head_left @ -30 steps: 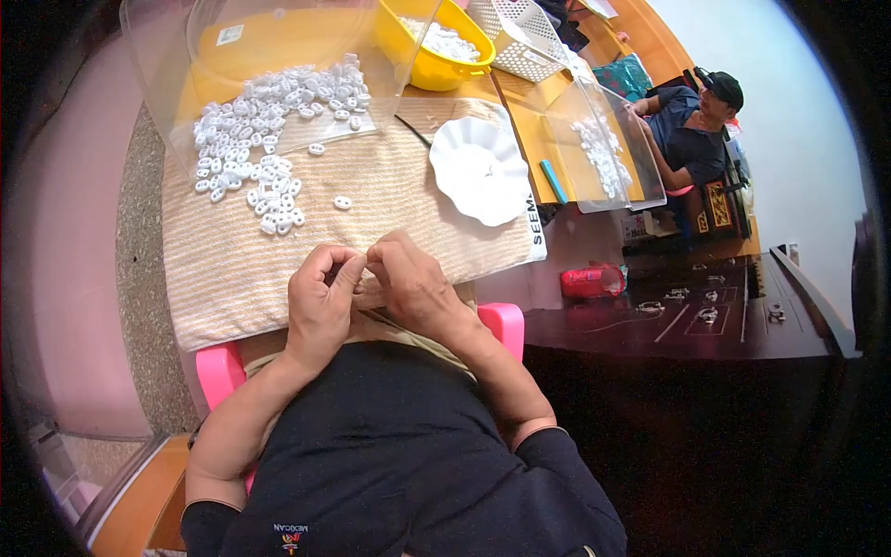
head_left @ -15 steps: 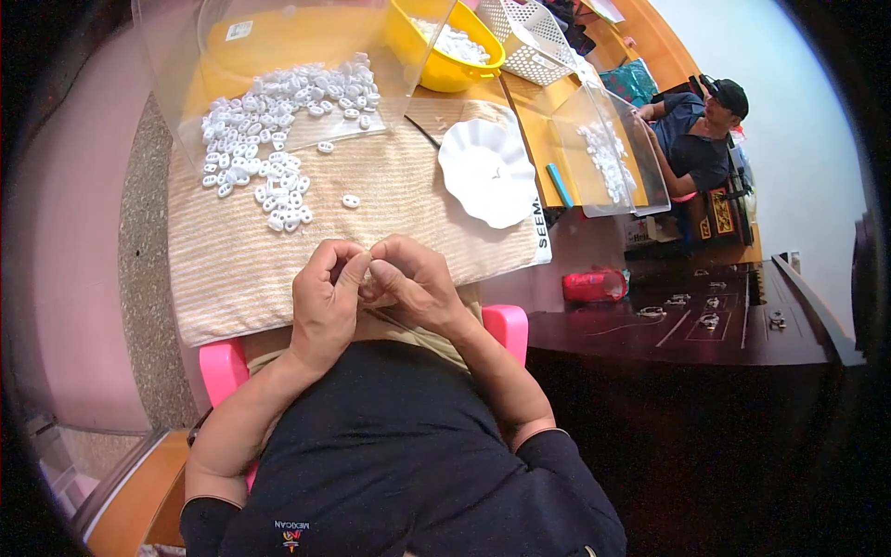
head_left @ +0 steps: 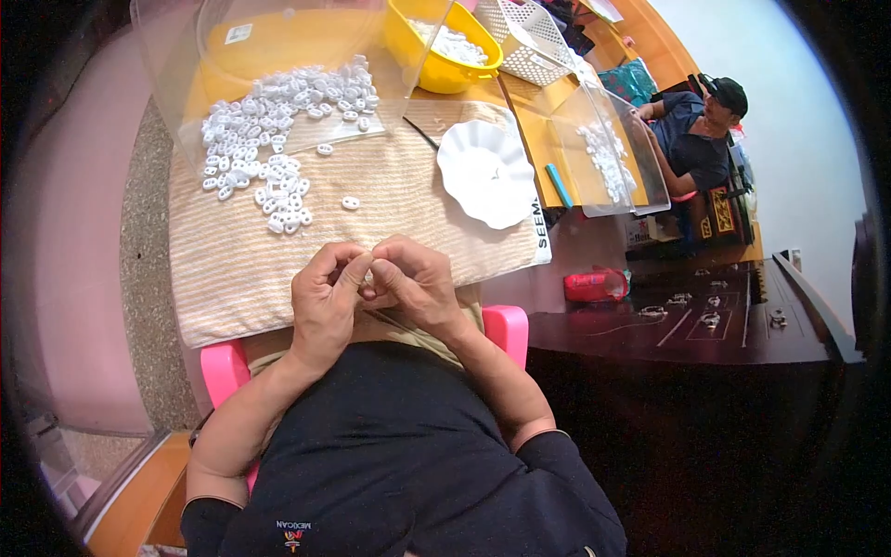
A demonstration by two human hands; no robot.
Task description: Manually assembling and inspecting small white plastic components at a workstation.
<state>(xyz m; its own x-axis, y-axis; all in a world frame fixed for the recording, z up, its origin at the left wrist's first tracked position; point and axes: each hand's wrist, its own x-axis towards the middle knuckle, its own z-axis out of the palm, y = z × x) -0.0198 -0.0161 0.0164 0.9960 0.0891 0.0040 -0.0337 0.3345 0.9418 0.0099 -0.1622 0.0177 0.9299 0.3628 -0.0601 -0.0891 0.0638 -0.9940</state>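
Observation:
My left hand (head_left: 327, 295) and my right hand (head_left: 415, 286) meet fingertip to fingertip over my lap, just off the near edge of the striped towel (head_left: 399, 209). Both are closed in a pinch around something small that the fingers hide almost wholly. A single white two-holed plastic piece (head_left: 350, 202) lies on the towel beyond my hands. Farther left spreads a heap of the same white pieces (head_left: 278, 116), partly on a clear plastic sheet or tray. To the right sits a white scalloped dish (head_left: 478, 176) with a few tiny bits in it.
A yellow basin (head_left: 436, 70) of white pieces and a white perforated basket (head_left: 529, 42) stand at the back. Beyond the towel's right side are a blue stick-like tool (head_left: 559, 186), a clear bin (head_left: 608, 162) with white pieces, and a seated person (head_left: 696, 135) in a cap.
Almost nothing differs. My fingertips stay pressed together over my lap with only a very slight shift, and the pieces on the towel lie as before.

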